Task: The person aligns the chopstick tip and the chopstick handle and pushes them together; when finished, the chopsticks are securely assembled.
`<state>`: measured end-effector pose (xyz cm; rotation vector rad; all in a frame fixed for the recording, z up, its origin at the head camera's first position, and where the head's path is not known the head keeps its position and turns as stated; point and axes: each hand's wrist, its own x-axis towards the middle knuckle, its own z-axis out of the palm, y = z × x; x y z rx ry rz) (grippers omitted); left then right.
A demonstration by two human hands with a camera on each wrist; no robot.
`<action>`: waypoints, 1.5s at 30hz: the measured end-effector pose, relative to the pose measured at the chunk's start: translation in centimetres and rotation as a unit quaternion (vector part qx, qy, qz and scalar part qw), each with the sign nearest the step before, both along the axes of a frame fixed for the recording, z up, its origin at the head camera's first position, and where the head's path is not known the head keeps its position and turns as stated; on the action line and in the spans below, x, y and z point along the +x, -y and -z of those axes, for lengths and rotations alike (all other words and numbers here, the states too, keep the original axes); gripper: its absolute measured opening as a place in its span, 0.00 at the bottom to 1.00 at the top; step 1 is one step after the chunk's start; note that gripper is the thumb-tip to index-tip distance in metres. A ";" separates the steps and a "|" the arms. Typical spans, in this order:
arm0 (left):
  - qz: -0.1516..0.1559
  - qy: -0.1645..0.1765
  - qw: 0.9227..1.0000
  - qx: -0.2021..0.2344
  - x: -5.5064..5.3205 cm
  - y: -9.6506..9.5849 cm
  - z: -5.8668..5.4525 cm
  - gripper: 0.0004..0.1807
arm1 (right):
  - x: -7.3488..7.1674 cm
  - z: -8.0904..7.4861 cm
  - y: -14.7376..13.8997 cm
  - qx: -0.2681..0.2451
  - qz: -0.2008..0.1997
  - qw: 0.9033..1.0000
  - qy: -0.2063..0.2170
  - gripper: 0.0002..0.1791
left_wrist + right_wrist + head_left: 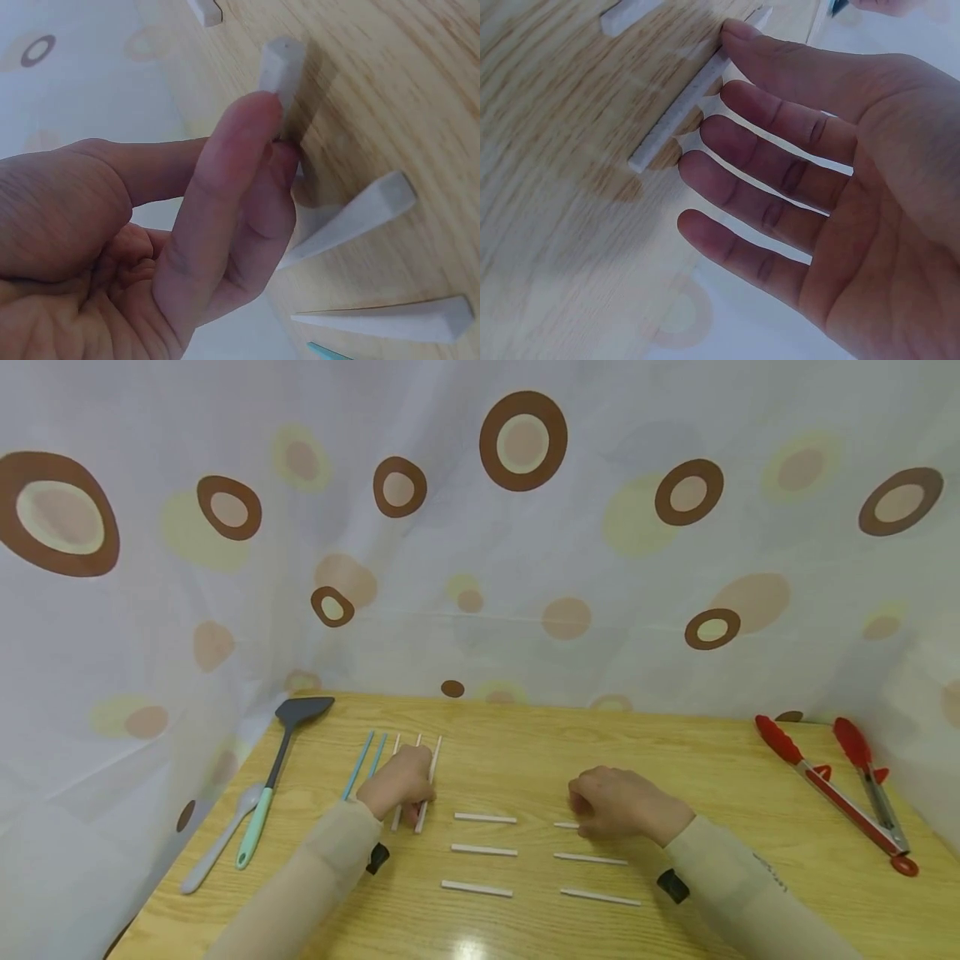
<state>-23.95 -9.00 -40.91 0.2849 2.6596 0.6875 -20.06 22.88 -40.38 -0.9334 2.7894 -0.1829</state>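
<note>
With thumb and fingers my left hand (401,781) pinches the rightmost white chopstick (435,756) of a row. In the left wrist view the blunt square end of this chopstick (281,64) sticks out past the fingertips. Two more white chopsticks, one nearer (360,214), lie to its left, then two blue chopsticks (358,764). My right hand (622,802) is over a short white stick (566,825). In the right wrist view its fingers (727,139) are spread and loosely straight, and the thumb overlaps this stick (675,112) close to its tapered tip.
Short white sticks (483,850) lie in two columns between and in front of the hands. At left are a turner (281,760) with a mint handle and a grey spoon (217,852). Red-tipped tongs (847,802) lie at right. A patterned curtain (525,568) hangs behind the table.
</note>
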 end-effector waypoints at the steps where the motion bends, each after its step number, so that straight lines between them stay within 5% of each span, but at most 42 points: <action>1: -0.001 0.002 1.000 -0.001 0.0 0.0 0.0 0.12 | 0.0 0.0 0.0 -0.001 0.001 1.000 0.001 0.15; 12: 0.007 -0.005 1.000 0.008 0.3 0.5 0.1 0.15 | 0.1 0.2 0.2 0.004 -0.002 1.000 0.000 0.15; 17: 0.032 -0.081 0.996 0.003 0.5 0.0 -0.4 0.17 | 0.0 0.1 0.1 0.012 0.000 1.000 0.001 0.15; 20: 0.075 -0.146 0.986 0.008 0.7 -0.9 -0.7 0.14 | -0.1 0.0 0.1 0.009 -0.005 1.000 0.000 0.14; 23: 0.136 -0.171 0.976 0.026 0.9 -1.9 -0.7 0.09 | -0.2 0.0 0.1 -0.001 -0.014 1.000 -0.003 0.14; 28: 0.203 -0.147 0.967 0.036 1.2 -3.0 -0.5 0.09 | -0.2 0.0 0.2 -0.017 -0.032 0.999 -0.012 0.15; 35: 0.217 -0.133 0.967 0.007 1.3 -3.6 0.1 0.14 | -0.1 0.3 0.1 -0.021 -0.042 0.999 -0.027 0.16; 45: 0.264 -0.127 0.956 -0.007 1.4 -4.6 0.9 0.12 | 0.0 0.3 0.2 -0.023 -0.043 0.998 -0.039 0.17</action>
